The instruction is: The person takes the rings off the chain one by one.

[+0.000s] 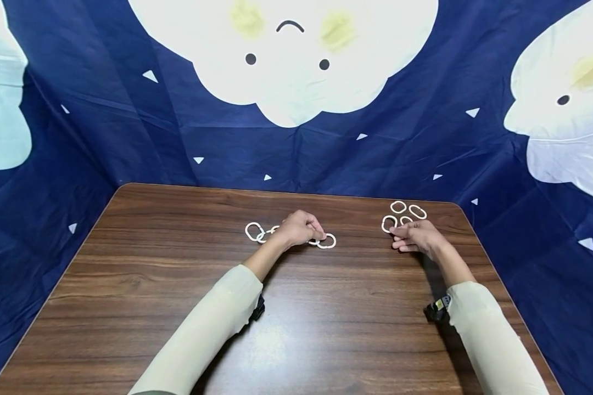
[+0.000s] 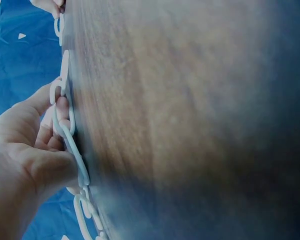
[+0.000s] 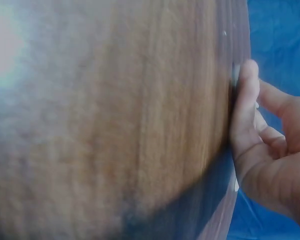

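My left hand [image 1: 296, 227] pinches the chain [image 2: 76, 154] on the tabletop [image 1: 326, 307]; a light hold should keep its links untwisted. My right hand [image 1: 420, 239] touches a loose link [image 1: 382, 224] (whether those fingers [image 1: 409, 236] truly pinch it, I can't tell); taking it by one rim should leave its neighbours [image 1: 398, 201] undisturbed.

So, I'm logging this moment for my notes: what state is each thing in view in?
White chain: links joined, partly covered
Left hand: holding the white chain
Loose links: four showing, apart from the chain, one partly covered
Right hand: fingertips at the nearest left loose link, grip unclear
Backdrop: hanging, creased
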`<action>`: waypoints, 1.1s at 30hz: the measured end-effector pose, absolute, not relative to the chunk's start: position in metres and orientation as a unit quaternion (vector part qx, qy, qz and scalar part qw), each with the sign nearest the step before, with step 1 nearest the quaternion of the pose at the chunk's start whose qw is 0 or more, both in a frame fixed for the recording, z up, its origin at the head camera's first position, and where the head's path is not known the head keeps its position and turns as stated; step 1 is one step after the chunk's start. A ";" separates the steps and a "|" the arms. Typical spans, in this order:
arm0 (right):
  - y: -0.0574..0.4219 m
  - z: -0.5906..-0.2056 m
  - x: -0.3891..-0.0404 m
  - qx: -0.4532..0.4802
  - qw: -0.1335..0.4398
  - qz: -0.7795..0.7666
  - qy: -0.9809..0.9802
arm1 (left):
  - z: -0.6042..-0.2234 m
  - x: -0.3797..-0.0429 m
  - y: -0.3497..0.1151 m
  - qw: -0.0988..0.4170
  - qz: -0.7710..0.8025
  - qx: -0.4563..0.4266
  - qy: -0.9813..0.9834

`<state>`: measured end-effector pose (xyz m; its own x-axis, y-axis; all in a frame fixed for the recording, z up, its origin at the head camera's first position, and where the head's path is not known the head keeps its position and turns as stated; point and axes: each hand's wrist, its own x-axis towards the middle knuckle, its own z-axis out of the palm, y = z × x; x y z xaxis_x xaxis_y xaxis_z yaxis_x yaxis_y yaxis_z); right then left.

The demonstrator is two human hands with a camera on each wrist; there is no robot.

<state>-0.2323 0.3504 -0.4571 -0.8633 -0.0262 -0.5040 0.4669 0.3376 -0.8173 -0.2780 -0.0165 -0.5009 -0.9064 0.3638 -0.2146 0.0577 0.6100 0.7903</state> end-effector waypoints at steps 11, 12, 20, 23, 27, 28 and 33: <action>0.350 -0.458 -0.240 0.171 0.261 -0.593 0.742 | -0.528 -0.291 -0.019 0.181 0.416 0.125 0.882; 0.350 -0.458 -0.240 0.176 0.262 -0.597 0.737 | -0.529 -0.291 -0.019 0.181 0.415 0.125 0.883; 0.351 -0.458 -0.238 0.183 0.268 -0.606 0.726 | -0.508 -0.274 -0.020 0.161 0.427 0.136 0.880; 0.351 -0.457 -0.239 0.181 0.267 -0.611 0.723 | -0.489 -0.261 -0.022 0.152 0.443 0.136 0.873; 0.350 -0.456 -0.239 0.178 0.259 -0.610 0.728 | -0.472 -0.249 -0.025 0.155 0.491 0.125 0.848; 0.351 -0.455 -0.239 0.177 0.258 -0.608 0.729 | -0.472 -0.248 -0.024 0.155 0.506 0.122 0.840; 0.352 -0.456 -0.237 0.177 0.251 -0.602 0.737 | -0.476 -0.250 -0.023 0.154 0.574 0.108 0.797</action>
